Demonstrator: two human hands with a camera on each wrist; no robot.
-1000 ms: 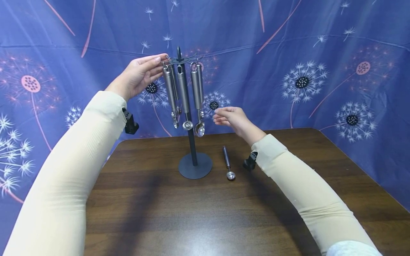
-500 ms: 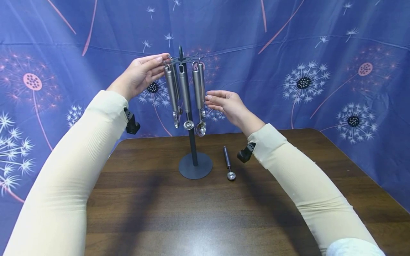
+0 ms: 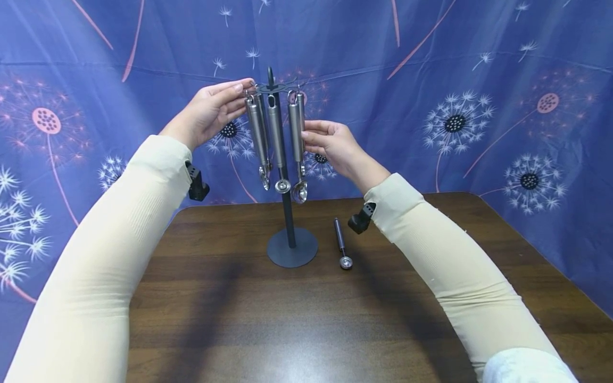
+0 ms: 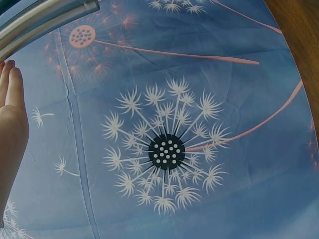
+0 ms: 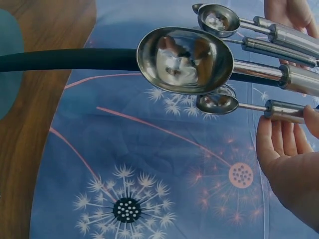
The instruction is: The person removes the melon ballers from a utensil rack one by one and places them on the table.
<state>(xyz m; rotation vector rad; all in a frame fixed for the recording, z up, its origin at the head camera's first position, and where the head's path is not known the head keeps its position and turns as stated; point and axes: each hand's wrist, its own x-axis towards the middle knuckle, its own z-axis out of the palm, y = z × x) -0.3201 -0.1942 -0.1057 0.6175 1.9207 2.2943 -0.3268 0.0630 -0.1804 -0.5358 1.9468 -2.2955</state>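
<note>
A dark metal rack on a round base has several steel measuring spoons hanging from its top ring. My left hand is at the ring's left side, thumb and fingertips holding its edge beside the left spoons. On the other side, my right hand pinches the handle of a small measuring spoon hanging at the rack's right rear. A larger oval spoon hangs in front of it. One measuring spoon lies on the table, right of the base. The left wrist view catches only part of the hand and some handles.
The brown wooden table carries the rack near its far edge. Behind it hangs a blue cloth printed with dandelions. Other spoons hang close together on the rack's left and front.
My right hand has moved up and left to the right-rear spoon and now grips its handle. My left hand stays at the ring. The spoon on the table has not moved.
</note>
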